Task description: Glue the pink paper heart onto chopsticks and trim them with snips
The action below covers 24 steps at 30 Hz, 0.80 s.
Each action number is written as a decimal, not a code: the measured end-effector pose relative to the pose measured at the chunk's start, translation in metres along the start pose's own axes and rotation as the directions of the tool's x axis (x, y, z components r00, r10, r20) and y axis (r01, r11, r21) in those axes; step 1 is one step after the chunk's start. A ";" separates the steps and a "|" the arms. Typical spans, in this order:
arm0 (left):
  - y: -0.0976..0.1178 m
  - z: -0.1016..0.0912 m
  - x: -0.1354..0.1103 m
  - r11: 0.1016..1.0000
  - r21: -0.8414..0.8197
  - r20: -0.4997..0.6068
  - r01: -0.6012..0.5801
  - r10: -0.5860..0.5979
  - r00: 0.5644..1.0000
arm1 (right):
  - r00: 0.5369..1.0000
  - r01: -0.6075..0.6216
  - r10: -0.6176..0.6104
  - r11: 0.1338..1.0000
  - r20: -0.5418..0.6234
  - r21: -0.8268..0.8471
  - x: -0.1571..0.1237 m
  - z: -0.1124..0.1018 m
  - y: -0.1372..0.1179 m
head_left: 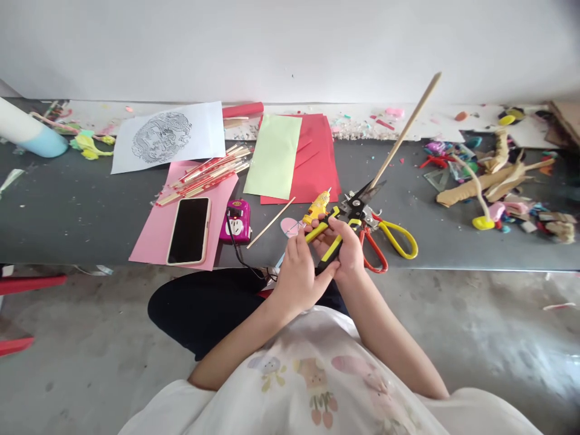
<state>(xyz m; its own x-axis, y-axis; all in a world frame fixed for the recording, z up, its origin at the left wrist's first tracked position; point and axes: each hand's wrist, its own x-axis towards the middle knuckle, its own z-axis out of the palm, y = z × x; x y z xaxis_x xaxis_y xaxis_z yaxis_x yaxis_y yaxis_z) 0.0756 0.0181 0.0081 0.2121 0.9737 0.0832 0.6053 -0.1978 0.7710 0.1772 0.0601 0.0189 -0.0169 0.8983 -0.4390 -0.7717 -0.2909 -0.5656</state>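
Both my hands are wrapped round the yellow-and-black handles of a pair of shears (356, 204) over the table's front edge. My left hand (296, 275) grips the left handle, and my right hand (350, 249) grips the right one. A wooden stick (405, 130) slants up to the right from the dark blades, its lower end at them. Just behind and right of the shears lies another cutting tool (401, 240) with one red and one yellow handle. Near my left fingertips is a yellow glue gun (317, 207); a thin stick (272, 222) lies to its left.
Left on the grey table (81, 211) are a phone (189, 231) on pink paper (151, 235), a purple power socket (243, 220), red-and-wood sticks (212, 172) and a dragon drawing (165, 136). Green paper (273, 157) overlaps red paper (319, 160). Craft scraps (502, 181) clutter the right.
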 end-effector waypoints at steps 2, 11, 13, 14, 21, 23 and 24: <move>0.002 -0.003 0.002 0.998 -0.034 0.020 0.056 -0.055 0.998 | 1.000 -0.010 0.009 1.000 -0.017 -0.030 0.002 -0.001 0.001; -0.009 -0.011 0.005 0.971 -0.217 0.153 0.102 -0.069 0.986 | 0.989 0.139 -0.147 0.912 0.009 -0.386 0.002 -0.002 0.003; -0.014 -0.006 0.004 0.960 -0.265 0.123 0.084 -0.053 0.991 | 0.984 0.159 -0.181 0.859 0.002 -0.486 0.003 -0.001 0.002; -0.015 -0.003 0.003 0.954 -0.291 0.111 0.066 -0.035 0.993 | 0.979 0.176 -0.202 0.826 0.011 -0.535 0.003 -0.001 0.001; -0.026 0.011 -0.006 0.898 -0.432 0.057 -0.081 0.116 0.992 | 0.915 0.387 -0.263 0.345 0.307 -0.855 -0.010 0.010 -0.004; -0.031 0.017 -0.007 0.883 -0.460 0.028 -0.090 0.116 0.993 | 0.896 0.420 -0.246 0.200 0.370 -0.885 -0.015 0.015 -0.006; -0.033 0.020 -0.007 0.869 -0.488 0.026 -0.085 0.112 0.993 | 0.893 0.423 -0.231 0.145 0.385 -0.894 -0.018 0.017 -0.007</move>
<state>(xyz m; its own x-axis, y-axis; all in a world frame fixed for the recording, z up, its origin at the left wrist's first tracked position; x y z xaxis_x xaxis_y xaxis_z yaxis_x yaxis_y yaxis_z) 0.0692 0.0152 -0.0304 0.2982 0.9422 0.1525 0.1332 -0.1992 0.9709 0.1725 0.0520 0.0426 -0.0822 0.9966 0.0072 0.4493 0.0435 -0.8923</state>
